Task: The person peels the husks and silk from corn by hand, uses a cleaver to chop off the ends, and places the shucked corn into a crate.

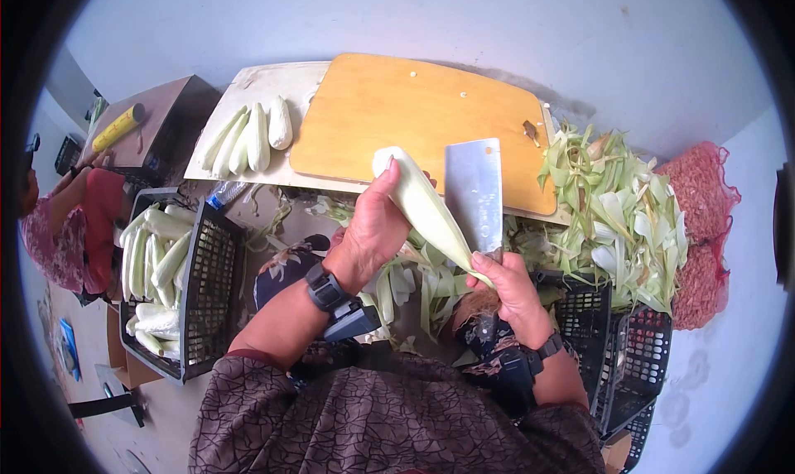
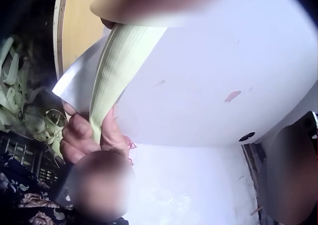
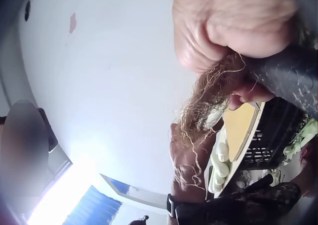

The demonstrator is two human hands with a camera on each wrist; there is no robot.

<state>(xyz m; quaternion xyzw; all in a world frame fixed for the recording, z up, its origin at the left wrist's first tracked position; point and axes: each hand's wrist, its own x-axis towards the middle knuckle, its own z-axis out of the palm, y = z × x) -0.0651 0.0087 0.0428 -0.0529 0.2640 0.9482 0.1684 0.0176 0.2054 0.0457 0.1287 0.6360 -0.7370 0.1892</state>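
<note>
A pale green ear of corn (image 1: 426, 205) in its inner husk slants between my two hands above the lap. My left hand (image 1: 377, 234) grips its thick, cut end, thumb along the top. At the narrow tip, my right hand (image 1: 520, 296) pinches the husk between thumb and fingers. That same hand also holds a cleaver (image 1: 476, 192), blade pointing up and away beside the corn. Brown silk (image 3: 203, 103) hangs from the tip under the right palm in the right wrist view, near the cleaver's dark handle (image 3: 293, 76).
A yellow board (image 1: 422, 114) lies ahead, with several husked ears (image 1: 258, 139) at its left. A black crate (image 1: 211, 292) of ears stands left. Stripped husks (image 1: 621, 217) pile up right, beside red mesh sacks (image 1: 700, 242) and black crates (image 1: 638, 358). Another person (image 1: 66, 217) sits far left.
</note>
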